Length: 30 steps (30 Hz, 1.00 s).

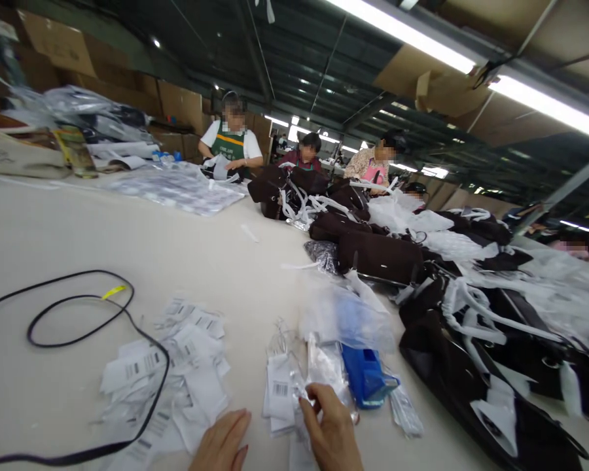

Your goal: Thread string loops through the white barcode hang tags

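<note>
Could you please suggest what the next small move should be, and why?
Perhaps pinch the top barcode tag with the right hand: that hand is close beside it, while the left hand shows nothing in its grasp.

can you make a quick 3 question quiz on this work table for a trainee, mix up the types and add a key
1. True or false: the black cord lies partly across the loose pile of white barcode tags.
2. Which of the person's own hands is nearer the blue tape dispenser?
a) left
b) right
3. Fill the gap: most of the dark bags are heaped toward the person's ____ side.

Key:
1. True
2. b, the right hand
3. right
</note>
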### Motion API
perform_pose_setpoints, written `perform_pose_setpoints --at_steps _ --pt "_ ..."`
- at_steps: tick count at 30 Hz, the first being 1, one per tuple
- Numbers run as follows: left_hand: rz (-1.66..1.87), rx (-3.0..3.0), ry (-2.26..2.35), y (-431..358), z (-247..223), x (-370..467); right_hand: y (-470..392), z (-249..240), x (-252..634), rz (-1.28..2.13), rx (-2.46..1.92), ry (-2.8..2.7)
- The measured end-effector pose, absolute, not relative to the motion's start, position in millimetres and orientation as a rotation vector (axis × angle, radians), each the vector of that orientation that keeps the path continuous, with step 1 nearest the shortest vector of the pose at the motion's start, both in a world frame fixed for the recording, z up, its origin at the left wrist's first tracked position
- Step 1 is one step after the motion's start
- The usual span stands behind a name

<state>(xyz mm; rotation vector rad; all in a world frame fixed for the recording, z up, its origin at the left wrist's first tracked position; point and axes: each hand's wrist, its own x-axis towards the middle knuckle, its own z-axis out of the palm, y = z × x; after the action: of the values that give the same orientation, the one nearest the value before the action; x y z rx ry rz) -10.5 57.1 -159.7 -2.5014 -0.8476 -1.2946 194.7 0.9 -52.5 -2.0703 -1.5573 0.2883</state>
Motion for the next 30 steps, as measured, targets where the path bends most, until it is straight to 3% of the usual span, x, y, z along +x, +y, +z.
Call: perform_pose_setpoints --at_steps 6,13,19,30 --pt "-1.351 -2.469 -0.912 52.4 -164.9 -1.8 78.0 -43.9 169.4 0.283 -2.271 -1.505" --pt "-1.338 -2.590 -1.075 45.3 -136.5 -0.8 98.9 -52.5 188.2 0.349 -2.292 -1.500" --pt "-1.044 -2.871 -1.772 56.0 -84.7 30.7 66.4 -55.6 195.7 0.304 -2.084 -1.507" --pt "-0.837 -2.845 -1.786 74.7 -80.1 13.0 -33.0 -86.8 219.2 0.085 -1.860 -1.223"
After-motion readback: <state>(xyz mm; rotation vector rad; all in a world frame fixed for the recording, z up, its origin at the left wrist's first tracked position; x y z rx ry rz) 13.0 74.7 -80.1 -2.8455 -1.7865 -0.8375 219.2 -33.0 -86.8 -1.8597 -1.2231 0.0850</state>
